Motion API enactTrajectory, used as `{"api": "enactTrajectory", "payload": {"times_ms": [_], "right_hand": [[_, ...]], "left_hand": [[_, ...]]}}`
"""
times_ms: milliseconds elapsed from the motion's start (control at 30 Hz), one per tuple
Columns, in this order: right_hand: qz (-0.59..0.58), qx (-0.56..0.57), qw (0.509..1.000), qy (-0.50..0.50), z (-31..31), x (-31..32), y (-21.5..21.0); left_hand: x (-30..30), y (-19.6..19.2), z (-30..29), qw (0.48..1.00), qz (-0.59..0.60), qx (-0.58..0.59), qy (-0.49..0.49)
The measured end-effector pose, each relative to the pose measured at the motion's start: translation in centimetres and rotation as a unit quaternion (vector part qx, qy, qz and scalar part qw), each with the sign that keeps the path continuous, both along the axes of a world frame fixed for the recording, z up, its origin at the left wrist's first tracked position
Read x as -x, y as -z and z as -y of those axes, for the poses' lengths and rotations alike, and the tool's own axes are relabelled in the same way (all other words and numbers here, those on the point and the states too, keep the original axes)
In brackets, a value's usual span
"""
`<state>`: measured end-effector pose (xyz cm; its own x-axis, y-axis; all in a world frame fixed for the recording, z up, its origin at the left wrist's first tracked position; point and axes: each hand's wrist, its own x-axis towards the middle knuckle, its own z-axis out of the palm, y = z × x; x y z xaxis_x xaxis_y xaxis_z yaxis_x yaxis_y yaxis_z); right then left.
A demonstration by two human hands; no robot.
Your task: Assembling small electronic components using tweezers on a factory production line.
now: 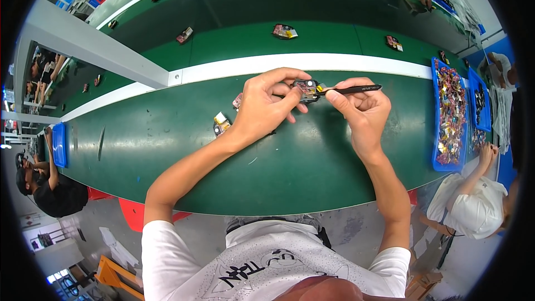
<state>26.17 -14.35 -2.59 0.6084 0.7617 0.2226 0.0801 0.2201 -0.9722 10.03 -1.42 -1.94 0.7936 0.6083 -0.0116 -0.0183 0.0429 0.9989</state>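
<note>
My left hand (263,105) is closed on a small black electronic device with its circuit board exposed (305,90), just above the green work table (312,173). In my right hand (365,112) is a pair of black tweezers (356,90), with the tips touching or very near a yellow piece on the device. Too little shows at the tips to tell whether they grip it. Beside my left wrist lies a similar unit with yellow and white parts (222,124), and a pinkish one (238,101) is partly hidden by that hand.
A blue tray (447,168) full of small colourful parts stands at the right, with another blue tray (487,120) beyond it. Past the white rail (312,60), several units lie on a green belt (234,39). Thin tweezers (101,142) lie at left. Co-workers sit at both sides.
</note>
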Motion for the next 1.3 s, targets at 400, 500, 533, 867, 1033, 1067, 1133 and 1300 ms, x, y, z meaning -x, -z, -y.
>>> {"api": "enactTrajectory", "payload": {"times_ms": [400, 500, 533, 867, 1033, 1067, 1133, 1300], "right_hand": [[0.007, -0.002, 1.000, 0.001, 0.2, -1.1, 0.5], [0.022, 0.001, 1.000, 0.005, 0.4, -1.2, 0.4], [0.031, 0.004, 0.999, 0.006, 0.4, -1.2, 0.4], [0.077, 0.014, 0.997, 0.016, 0.8, -1.7, 0.5], [0.082, 0.006, 0.996, 0.014, 0.8, -1.9, 0.7], [0.082, 0.007, 0.996, 0.014, 0.8, -1.9, 0.7], [0.087, 0.011, 0.996, 0.010, 0.9, -1.9, 0.7], [0.089, 0.021, 0.996, 0.006, 0.8, -1.8, 1.0]], "left_hand": [[-1.2, 0.7, 0.7, 1.000, -0.003, 0.010, -0.017], [-1.2, 0.3, 0.8, 1.000, -0.009, 0.017, -0.015], [-1.1, 0.1, 0.8, 0.999, -0.019, 0.024, -0.010], [-1.7, 1.1, 0.5, 0.994, 0.042, 0.096, 0.016], [-2.1, 1.4, 0.6, 0.995, 0.051, 0.080, 0.017], [-2.2, 1.5, 0.6, 0.995, 0.051, 0.080, 0.017], [-2.3, 1.7, 0.6, 0.995, 0.053, 0.083, 0.021], [-2.2, 2.1, 0.6, 0.996, 0.060, 0.060, 0.018]]}}
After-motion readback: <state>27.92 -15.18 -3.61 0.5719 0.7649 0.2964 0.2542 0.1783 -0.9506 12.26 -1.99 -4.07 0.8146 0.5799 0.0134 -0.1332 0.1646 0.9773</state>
